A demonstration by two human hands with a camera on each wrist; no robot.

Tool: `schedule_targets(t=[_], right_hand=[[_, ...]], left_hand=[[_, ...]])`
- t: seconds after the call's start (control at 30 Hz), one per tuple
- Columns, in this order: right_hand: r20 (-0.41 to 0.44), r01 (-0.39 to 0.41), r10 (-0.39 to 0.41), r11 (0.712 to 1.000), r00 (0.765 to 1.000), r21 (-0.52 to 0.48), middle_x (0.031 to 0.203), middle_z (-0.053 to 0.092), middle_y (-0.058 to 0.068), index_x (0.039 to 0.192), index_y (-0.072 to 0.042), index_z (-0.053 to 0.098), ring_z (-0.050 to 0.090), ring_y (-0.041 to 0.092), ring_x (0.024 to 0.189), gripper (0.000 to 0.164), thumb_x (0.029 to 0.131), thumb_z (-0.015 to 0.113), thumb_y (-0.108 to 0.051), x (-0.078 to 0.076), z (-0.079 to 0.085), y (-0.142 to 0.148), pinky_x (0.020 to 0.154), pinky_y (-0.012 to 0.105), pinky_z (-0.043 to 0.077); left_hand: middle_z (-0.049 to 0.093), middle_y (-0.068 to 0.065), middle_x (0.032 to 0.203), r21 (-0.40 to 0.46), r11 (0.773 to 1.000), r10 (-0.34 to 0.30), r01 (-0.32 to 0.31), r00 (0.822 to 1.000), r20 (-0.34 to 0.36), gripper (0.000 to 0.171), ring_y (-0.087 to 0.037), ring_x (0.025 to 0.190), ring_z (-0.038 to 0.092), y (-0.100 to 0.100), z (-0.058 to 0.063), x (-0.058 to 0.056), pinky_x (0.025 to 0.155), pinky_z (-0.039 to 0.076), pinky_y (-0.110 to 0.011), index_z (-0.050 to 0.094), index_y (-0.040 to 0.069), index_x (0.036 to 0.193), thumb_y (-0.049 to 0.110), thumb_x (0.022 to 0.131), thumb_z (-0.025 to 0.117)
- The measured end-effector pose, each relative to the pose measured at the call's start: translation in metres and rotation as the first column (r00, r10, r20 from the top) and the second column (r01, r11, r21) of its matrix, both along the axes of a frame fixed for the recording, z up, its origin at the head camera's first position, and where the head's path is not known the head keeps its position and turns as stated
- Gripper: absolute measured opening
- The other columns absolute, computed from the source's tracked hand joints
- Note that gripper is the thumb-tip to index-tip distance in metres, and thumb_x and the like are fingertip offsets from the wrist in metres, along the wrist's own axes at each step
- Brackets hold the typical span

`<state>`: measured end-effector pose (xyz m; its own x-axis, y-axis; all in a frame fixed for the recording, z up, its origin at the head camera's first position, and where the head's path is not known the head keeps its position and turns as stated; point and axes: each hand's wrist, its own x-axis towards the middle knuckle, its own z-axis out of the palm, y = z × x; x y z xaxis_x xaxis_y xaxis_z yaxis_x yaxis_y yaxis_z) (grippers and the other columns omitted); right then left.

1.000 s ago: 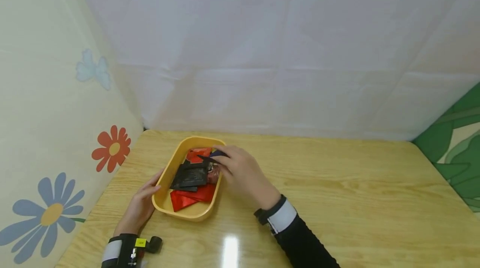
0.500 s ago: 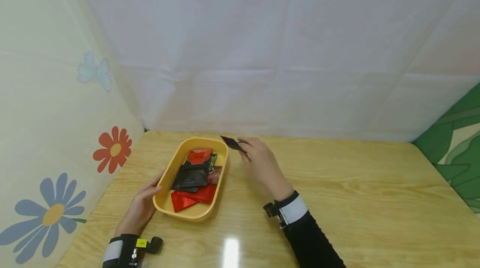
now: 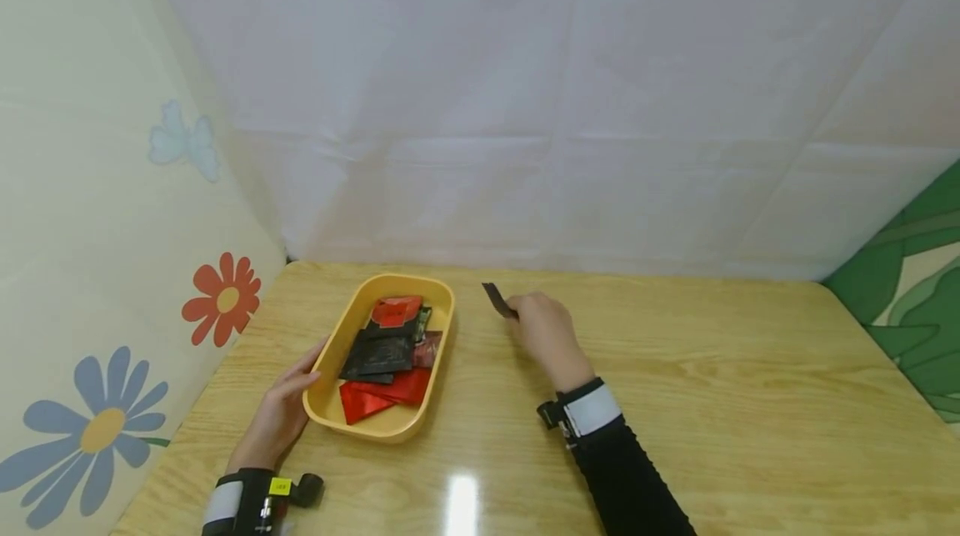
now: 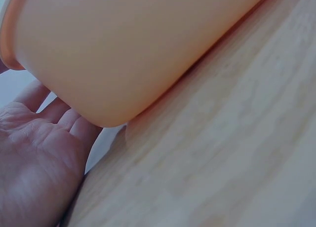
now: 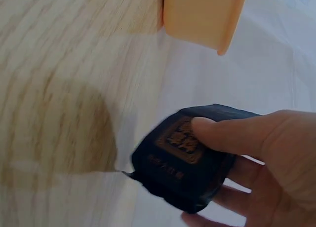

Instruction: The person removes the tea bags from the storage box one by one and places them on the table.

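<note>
A yellow plastic tub [image 3: 322,404] stands on the table, holding red and black sachets [image 3: 384,354]. My left hand [image 3: 276,415] holds it at its left side, thumb on the rim and fingers along the outer wall. The left wrist view shows those fingers [image 4: 61,113] partly hidden behind the tub. To the right of the tub, my right hand [image 3: 551,340] pinches a flat black sachet [image 5: 170,155] with gold printing. Its thumb presses on the printed face, with the other fingers behind it. The sachet's far edge points up and left, over the table.
The wood-grain table [image 3: 712,378] stretches to the right of both hands. A white sheet [image 3: 562,144] hangs along its back edge. On the left is a panel [image 3: 97,252] with printed flowers; a green leaf-patterned panel [image 3: 918,319] borders the right.
My right hand has lifted the black sachet out of the tub and carried it right, over the bare wood. The left hand and tub stay in place.
</note>
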<state>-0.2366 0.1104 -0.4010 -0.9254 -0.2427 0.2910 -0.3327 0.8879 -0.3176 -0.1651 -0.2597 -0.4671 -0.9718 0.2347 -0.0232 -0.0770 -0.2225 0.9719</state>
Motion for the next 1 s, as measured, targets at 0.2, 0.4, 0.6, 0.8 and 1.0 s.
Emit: schedule_targets(t=[0.2,0.4,0.6,0.8,1.0], right_hand=[[0.072,0.022,-0.024,0.999,0.997,0.032,0.105,0.072,0.015,0.102,-0.003,0.077,0.069,0.032,0.094,0.018,0.085,0.077,-0.007,-0.001,-0.007,0.002,0.075,0.045,0.056],[0.062,0.004,-0.004,1.000,0.998,0.009,0.098,0.070,0.017,0.104,0.001,0.074,0.067,0.033,0.090,0.018,0.089,0.066,0.005,-0.001,-0.011,0.004,0.074,0.046,0.055],[0.081,-0.021,0.018,0.999,0.997,0.031,0.106,0.068,0.021,0.112,0.003,0.071,0.066,0.037,0.097,0.024,0.092,0.057,0.008,0.000,-0.012,0.006,0.083,0.048,0.053],[0.273,-0.056,0.036,0.996,0.961,0.066,0.124,0.062,0.024,0.125,0.004,0.065,0.060,0.038,0.113,0.032,0.093,0.061,0.003,0.003,-0.009,0.002,0.095,0.048,0.049],[0.380,-0.121,0.069,0.986,0.922,0.115,0.140,0.047,0.030,0.137,0.006,0.055,0.047,0.041,0.130,0.041,0.098,0.059,-0.006,0.005,-0.008,-0.003,0.108,0.048,0.037]], left_hand=[[0.021,-0.004,0.160,-0.003,1.000,-0.008,0.008,1.000,-0.003,0.059,0.003,0.129,0.039,-0.001,0.000,0.001,0.103,0.035,-0.017,0.013,0.002,0.158,0.013,0.104,0.035],[0.023,-0.003,0.159,0.000,1.000,-0.012,0.012,1.000,-0.008,0.059,0.003,0.129,0.040,-0.001,-0.001,0.000,0.103,0.036,-0.018,0.013,0.002,0.158,0.013,0.104,0.035],[0.010,-0.013,0.164,-0.019,1.000,-0.012,0.013,1.000,0.014,0.060,-0.004,0.134,0.033,0.000,0.001,0.001,0.103,0.036,-0.017,0.014,0.005,0.158,0.014,0.103,0.036],[0.013,-0.011,0.163,-0.018,1.000,-0.017,0.017,1.000,-0.002,0.059,-0.005,0.135,0.033,0.000,0.002,0.001,0.103,0.035,-0.017,0.015,0.005,0.158,0.014,0.103,0.035],[0.012,-0.012,0.164,-0.003,1.000,-0.023,0.023,0.999,-0.031,0.059,0.000,0.133,0.035,-0.001,0.000,0.001,0.104,0.034,-0.017,0.014,0.002,0.158,0.013,0.103,0.033]])
